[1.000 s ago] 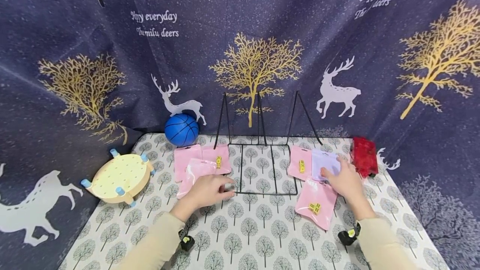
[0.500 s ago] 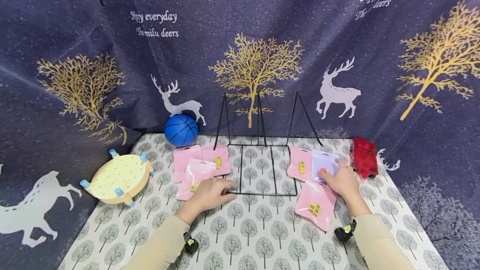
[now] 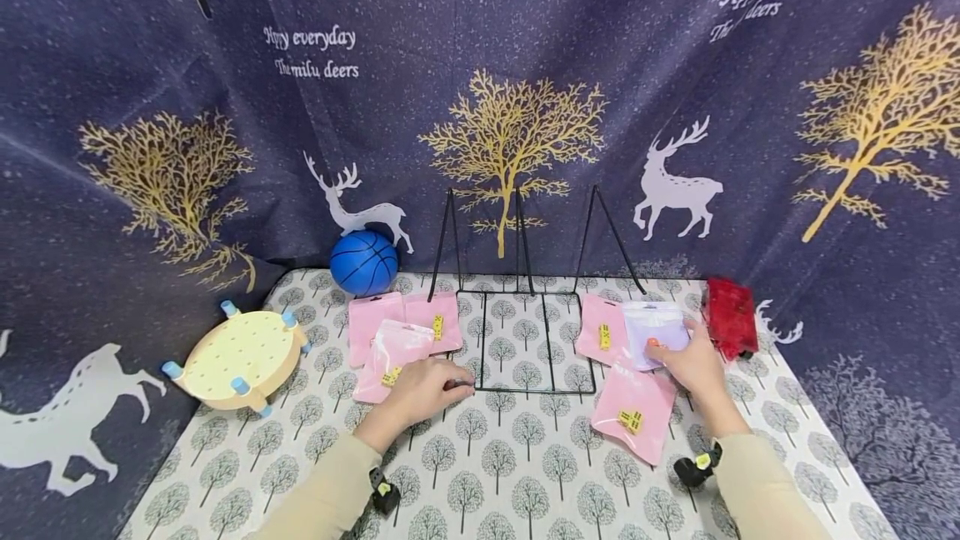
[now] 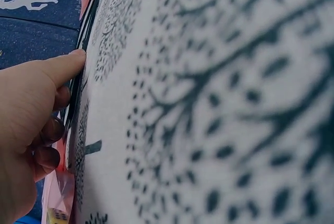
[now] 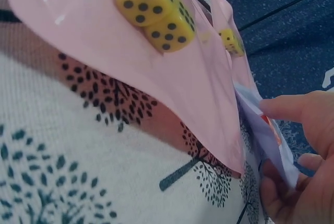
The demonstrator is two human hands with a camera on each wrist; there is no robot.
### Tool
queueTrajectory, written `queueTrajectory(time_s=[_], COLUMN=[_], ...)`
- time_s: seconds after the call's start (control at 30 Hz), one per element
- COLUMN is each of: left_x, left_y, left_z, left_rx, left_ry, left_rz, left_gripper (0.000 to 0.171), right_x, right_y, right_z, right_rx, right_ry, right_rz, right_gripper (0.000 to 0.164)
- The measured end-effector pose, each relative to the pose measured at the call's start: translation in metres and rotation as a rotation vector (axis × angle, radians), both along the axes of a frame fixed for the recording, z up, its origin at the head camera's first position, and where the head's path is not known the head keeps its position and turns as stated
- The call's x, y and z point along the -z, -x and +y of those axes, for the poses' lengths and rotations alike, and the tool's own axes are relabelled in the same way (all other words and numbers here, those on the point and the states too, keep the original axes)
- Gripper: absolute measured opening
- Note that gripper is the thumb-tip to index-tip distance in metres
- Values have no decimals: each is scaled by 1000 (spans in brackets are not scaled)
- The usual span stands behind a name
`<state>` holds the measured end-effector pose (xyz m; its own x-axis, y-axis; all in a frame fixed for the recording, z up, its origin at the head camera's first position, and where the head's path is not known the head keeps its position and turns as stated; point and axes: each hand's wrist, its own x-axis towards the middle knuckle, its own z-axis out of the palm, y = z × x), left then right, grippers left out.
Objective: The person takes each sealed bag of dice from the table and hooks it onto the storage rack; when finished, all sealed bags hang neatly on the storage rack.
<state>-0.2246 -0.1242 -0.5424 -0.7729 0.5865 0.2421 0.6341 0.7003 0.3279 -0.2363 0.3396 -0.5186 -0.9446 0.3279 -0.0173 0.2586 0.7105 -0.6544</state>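
Note:
My right hand (image 3: 697, 365) pinches the right edge of a lilac zip pouch (image 3: 643, 327) with something red on it. In the right wrist view the thumb lies on the front of the pouch and the fingers curl behind it. A pink zip pouch (image 3: 647, 394) with yellow dice (image 5: 148, 4) lies just in front, another pink pouch (image 3: 592, 315) to its left. My left hand (image 3: 423, 394) holds the front left corner of a black wire rack (image 3: 548, 340), thumb on the wire and the other fingers curled under.
Several pink pouches (image 3: 405, 337) lie left of the rack, partly under my left forearm's reach. A blue ball (image 3: 363, 262) sits at the back, an upturned cream stool (image 3: 240, 352) at the left. Something red and shiny (image 3: 729, 315) lies at the right edge, before a dark curtain (image 3: 525, 15).
My right hand has closed on the lilac pouch's right edge, and the pouch has shifted slightly nearer. My left fingers have drawn together at the rack's corner.

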Motion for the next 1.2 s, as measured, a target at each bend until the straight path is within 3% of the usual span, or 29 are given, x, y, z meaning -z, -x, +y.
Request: queueTrajectory(time_s=[0.3,0.43,0.73,0.87,1.0,1.2], left_x=[1,5,7,5,3,0], left_y=[-3,-4,-3,-4,-5,-6], left_z=[1,0,-1,0,1,3], left_rx=[-10,-12,-25,-32,-39,-52], left_ry=[-36,-34,-30,-31,-32,-46], left_rz=[11,12,15,6,-10,-38], left_gripper=[15,16,16,16,15,12], right_x=[-2,2,3,2,2,-2], right_y=[-8,-10,-11,-12,-13,-17], right_z=[3,4,4,5,7,7], right_rx=[60,67,19,-4,-14,-10], right_ry=[185,293,507,599,631,577], right_rz=[89,70,77,73,67,91], right_gripper=[105,105,72,65,67,72])
